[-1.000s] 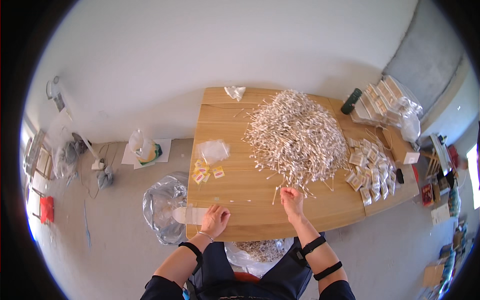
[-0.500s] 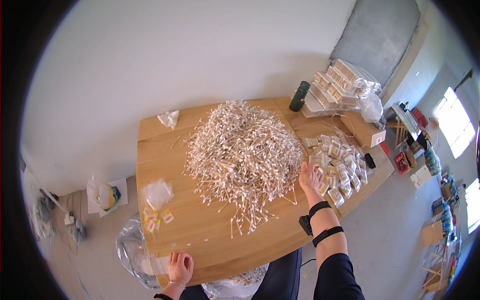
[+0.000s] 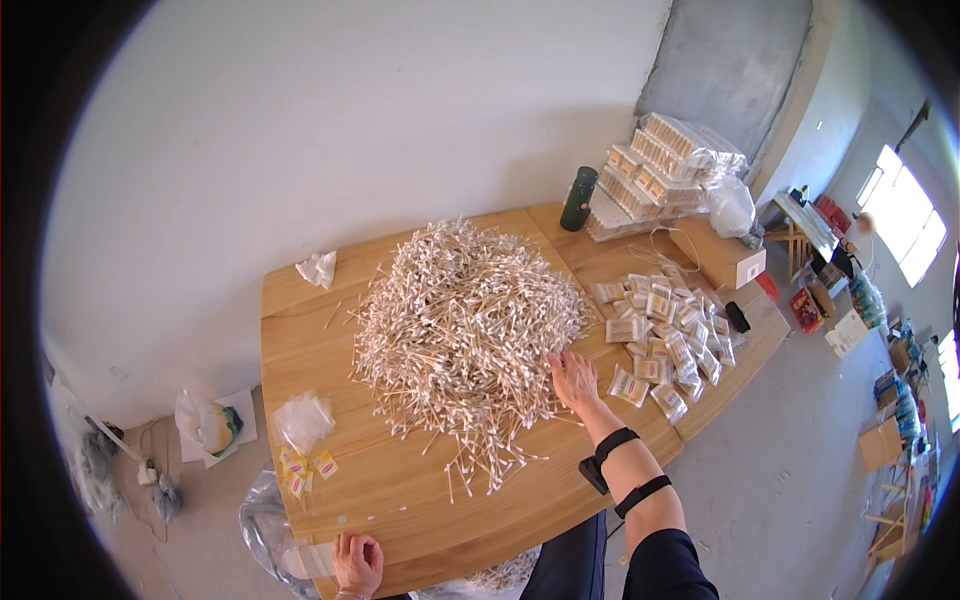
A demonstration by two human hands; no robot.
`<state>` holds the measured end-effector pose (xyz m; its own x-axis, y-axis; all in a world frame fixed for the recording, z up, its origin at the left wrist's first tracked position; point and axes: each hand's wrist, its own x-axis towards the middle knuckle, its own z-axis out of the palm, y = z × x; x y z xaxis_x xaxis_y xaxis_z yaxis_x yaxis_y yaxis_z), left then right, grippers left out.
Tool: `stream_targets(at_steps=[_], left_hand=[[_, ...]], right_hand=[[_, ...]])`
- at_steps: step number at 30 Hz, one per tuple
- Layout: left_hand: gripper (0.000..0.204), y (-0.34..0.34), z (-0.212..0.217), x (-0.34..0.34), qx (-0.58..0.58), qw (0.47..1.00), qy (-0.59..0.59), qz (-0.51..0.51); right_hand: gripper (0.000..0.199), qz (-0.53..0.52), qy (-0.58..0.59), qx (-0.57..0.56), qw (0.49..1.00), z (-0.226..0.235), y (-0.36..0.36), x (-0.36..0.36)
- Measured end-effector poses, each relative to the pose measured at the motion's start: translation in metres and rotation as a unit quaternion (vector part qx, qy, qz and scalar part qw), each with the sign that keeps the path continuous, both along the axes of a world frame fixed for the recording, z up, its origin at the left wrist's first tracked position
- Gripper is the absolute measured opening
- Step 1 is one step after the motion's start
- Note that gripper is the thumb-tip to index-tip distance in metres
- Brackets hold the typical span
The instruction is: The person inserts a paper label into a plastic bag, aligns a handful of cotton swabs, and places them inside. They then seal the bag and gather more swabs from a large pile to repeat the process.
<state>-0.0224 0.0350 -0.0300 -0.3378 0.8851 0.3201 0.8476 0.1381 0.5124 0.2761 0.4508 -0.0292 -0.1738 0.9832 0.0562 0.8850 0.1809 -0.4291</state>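
Packets (image 3: 655, 371) filled, heap's 3 o'clock; swab heap (image 3: 465, 325) unpacked. Right hand (image 3: 574, 381) 4 o'clock, left hand (image 3: 358, 566) 7; grips: can't tell.

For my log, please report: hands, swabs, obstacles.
Right hand at right edge of swab pile. Left hand curled beside clear plastic. Packets right of pile, not blocking.

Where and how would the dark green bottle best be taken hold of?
Probably around the middle of the dark green bottle, coming from its near left side with the right hand, the closer one. It is a slim cylinder standing upright, and the stacked packs crowd its right side.
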Motion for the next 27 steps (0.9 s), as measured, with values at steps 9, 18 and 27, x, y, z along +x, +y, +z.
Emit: stream_targets(at_steps=[9,18,27], left_hand=[[0.010,-0.012,0.000,-0.006,-0.083,0.996,0.032,0.016],[0.006,-0.014,-0.007,0.000,-0.102,0.991,-0.070,0.046],[0.004,-0.009,0.002,0.006,-0.091,0.995,0.000,0.038]], right_hand=[[0.050,-0.023,-0.061,-0.024,0.998,0.079,0.041,0.011],[0.065,0.011,0.130,0.044,0.990,-0.001,0.165,-0.003],[0.072,0.046,0.070,-0.050,0.995,-0.025,0.179,-0.014]])
